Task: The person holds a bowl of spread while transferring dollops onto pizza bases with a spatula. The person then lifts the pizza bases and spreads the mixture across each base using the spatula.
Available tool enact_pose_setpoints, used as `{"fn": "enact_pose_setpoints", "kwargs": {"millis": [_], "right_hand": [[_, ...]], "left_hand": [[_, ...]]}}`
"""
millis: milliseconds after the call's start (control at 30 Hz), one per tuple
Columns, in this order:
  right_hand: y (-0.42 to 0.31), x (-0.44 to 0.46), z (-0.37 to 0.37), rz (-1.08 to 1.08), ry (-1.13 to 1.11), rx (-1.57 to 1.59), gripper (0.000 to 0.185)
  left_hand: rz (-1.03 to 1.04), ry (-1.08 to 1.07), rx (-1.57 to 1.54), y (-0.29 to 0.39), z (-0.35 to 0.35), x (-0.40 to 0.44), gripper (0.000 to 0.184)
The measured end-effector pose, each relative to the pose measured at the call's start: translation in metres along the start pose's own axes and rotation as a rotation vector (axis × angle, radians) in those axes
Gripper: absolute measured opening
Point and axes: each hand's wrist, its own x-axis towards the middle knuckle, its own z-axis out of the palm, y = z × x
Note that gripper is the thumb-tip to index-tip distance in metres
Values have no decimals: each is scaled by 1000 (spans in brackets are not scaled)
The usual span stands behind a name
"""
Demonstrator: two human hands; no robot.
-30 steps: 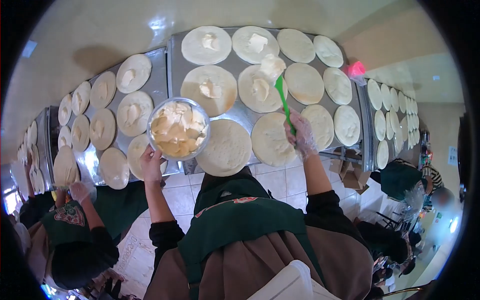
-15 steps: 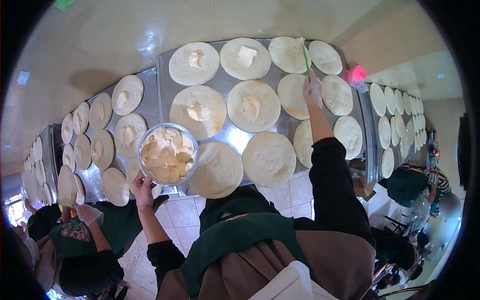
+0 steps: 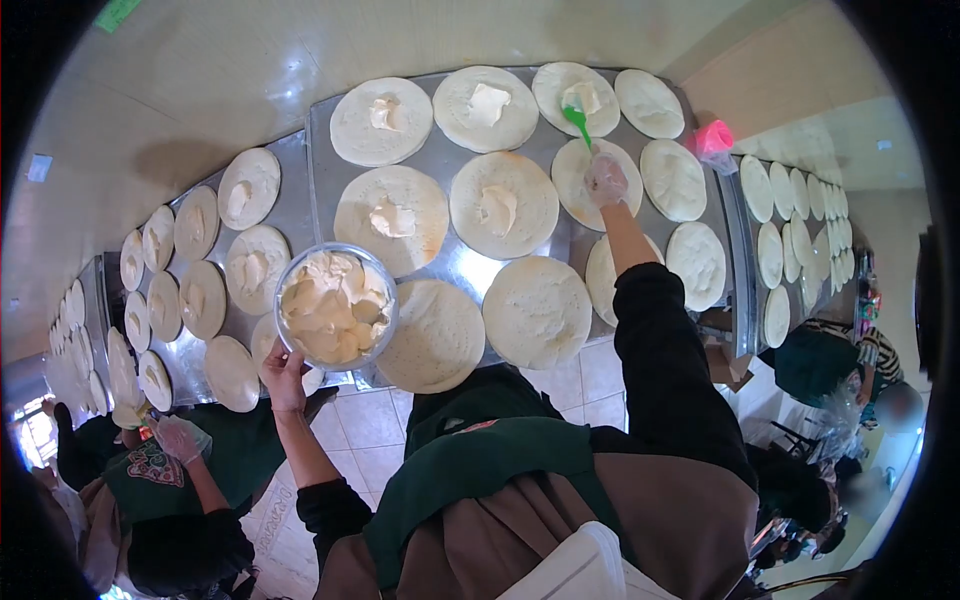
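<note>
A right hand (image 3: 605,180) in clear plastic grips a green plastic spoon (image 3: 574,117) at one o'clock; the left hand (image 3: 285,378) clasps a round, clear bowl (image 3: 393,312) of pale cream (image 3: 335,305) at nine. Nearest, five white dough rounds (image 3: 475,215) bear dollops; seven are bare.

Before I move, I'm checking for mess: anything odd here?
No clear spill. The middle table's left dough round, second row, shows orange-brown marks on otherwise pale dough. A pink item with clear plastic, by the table's far right corner, looks odd beside food.
</note>
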Motion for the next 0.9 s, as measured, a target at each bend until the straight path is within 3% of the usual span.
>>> {"fn": "enact_pose_setpoints", "kwargs": {"millis": [33, 67, 133, 167, 233, 267, 333, 400, 467, 633, 700, 767, 833, 867, 900], "right_hand": [[5, -5, -3, -230, 29, -134, 30], [20, 2, 10, -228, 27, -135, 30], [55, 23, 47, -214, 57, 372, 32], [51, 18, 37, -214, 50, 373, 32], [36, 7, -4, -541, 248, 48, 39], [38, 2, -13, -547, 237, 50, 39], [46, -2, -26, -569, 69, 440, 46], [30, -31, -50, 59, -370, 1238, 45], [-33, -77, -97, 255, -271, 1023, 44], [-92, -173, -119, 38, -373, 1054, 37], [-121, -213, -124, 18, -404, 1031, 37], [-154, -250, -126, 38, -585, 981, 34], [-173, -275, -112, -208, -611, 798, 33], [-180, -286, -99, -412, -527, 639, 34], [-210, -297, -114, -461, -555, 383, 36]], "left_hand": [[-3, -3, 0, -2, -1, 0, 11], [-12, -1, 8, -2, -2, 0, 13], [-25, 5, 20, -4, -5, 1, 15], [-24, 5, 33, -5, -6, 0, 19], [-29, 46, 51, 2, 5, -5, 24], [-37, 56, 51, 1, 7, -5, 24], [-47, 83, 83, 0, 4, -6, 26], [-59, 34, 67, -9, -6, -3, 29], [-58, 80, 113, -9, -5, -3, 28], [-64, -6, -104, -10, -8, 0, 6], [-66, -4, -130, -6, -5, -2, 8], [-74, -16, -163, -6, -6, 0, 17], [-55, -20, -174, -13, -9, 4, 17], [-36, -26, -182, -17, -10, 6, 18], [-35, -28, -203, -19, -10, 7, 18]]}}
